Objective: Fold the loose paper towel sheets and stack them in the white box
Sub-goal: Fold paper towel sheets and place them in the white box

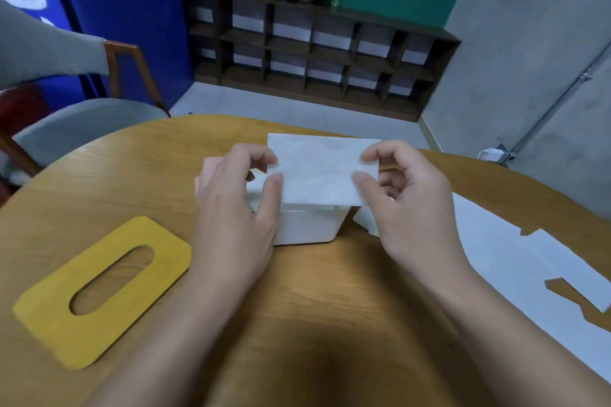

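Nearest to us is the round wooden table (297, 291), its grain running under our two bare forearms, and we take the white box (309, 225) near its middle as our landmark. Our left hand (238, 208) sits at the left end of the box, thumb and forefinger pinching the left edge of a folded paper towel sheet (320, 168), the other fingers loosely curled behind it. Our right hand (406, 201) is at the right end of the box and pinches the right edge of the same sheet between thumb and forefinger, its remaining fingers bent inward. The sheet is held flat and taut between both hands, just above the open top of the box and tilted slightly towards us; only the front wall and a bit of the rim of the box show beneath it. To the right of the box, loose paper towel sheets (515, 261) lie spread flat on the table, overlapping one another and reaching the right edge of the view. To the left of the box and nearer us, well apart from it, lies a yellow lid (62, 327) with an oval slot cut through it. Beyond the box, past the far rim of the table, stands a dark cubby shelf (314, 53) against the wall, and far to the left of the box a grey chair (82, 122)
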`<state>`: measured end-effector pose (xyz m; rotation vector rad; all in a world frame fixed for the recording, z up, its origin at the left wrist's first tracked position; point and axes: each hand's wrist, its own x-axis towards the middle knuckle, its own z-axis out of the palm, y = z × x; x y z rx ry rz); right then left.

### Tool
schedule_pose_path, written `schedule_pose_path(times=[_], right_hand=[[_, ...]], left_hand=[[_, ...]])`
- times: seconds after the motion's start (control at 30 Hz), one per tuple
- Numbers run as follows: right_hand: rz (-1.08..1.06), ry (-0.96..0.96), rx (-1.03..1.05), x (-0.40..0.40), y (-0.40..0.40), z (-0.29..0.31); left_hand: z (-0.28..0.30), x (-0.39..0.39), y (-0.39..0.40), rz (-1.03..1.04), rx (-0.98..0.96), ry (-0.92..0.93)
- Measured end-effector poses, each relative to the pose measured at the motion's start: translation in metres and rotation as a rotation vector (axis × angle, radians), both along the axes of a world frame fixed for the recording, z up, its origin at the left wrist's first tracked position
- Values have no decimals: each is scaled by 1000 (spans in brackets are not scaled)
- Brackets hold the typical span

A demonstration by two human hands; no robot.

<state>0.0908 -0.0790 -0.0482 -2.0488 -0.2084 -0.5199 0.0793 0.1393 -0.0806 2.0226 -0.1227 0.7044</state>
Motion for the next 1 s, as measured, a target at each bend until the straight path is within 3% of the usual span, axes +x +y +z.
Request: schedule_pose_path(times=[0.17, 0.57, 0.8, 1.0], right_hand=[[7, 64, -348, 41, 18, -8], [46, 229, -736, 55, 24, -3], [-2, 154, -617, 52, 18, -3], [1, 9, -425, 21, 2, 10]], left_hand=[[-8, 13, 14, 114, 87, 63], [-21, 25, 20, 245, 318, 97], [-18, 23, 17, 203, 335, 16], [-10, 4, -13, -45, 199, -145]])
